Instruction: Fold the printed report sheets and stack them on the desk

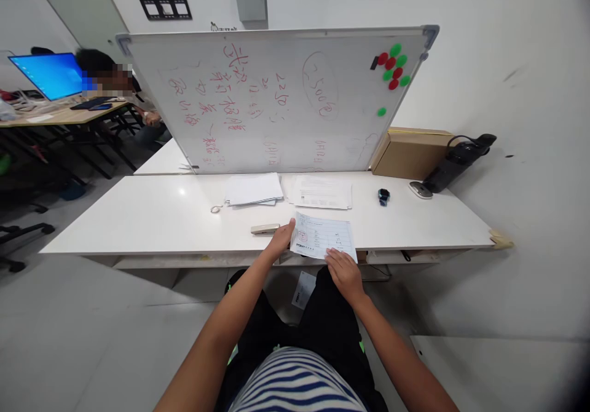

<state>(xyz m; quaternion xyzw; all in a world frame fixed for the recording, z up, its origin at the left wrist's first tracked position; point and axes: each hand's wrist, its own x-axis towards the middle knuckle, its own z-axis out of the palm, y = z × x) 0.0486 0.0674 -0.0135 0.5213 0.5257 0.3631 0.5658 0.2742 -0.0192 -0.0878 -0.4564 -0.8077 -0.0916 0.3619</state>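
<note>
A printed paper form (322,233) with a table, handwriting and a red stamp lies over the front edge of the white desk. My left hand (280,241) pinches its left edge. At its lower right edge, my right hand (345,272) grips the sheet, fingers on top and thumb hidden beneath. Just left of my left hand is a beige stapler (265,229). Behind the form are a stack of white papers (254,189) on the left and a stack of printed sheets (321,192) on the right.
A whiteboard (286,101) with red writing and magnets stands behind the desk (138,215). To the right are a watch (383,197), a mouse (421,190), a black bottle (454,165) and a cardboard box (410,152). One sheet (303,290) lies below, between my legs. A person sits far left.
</note>
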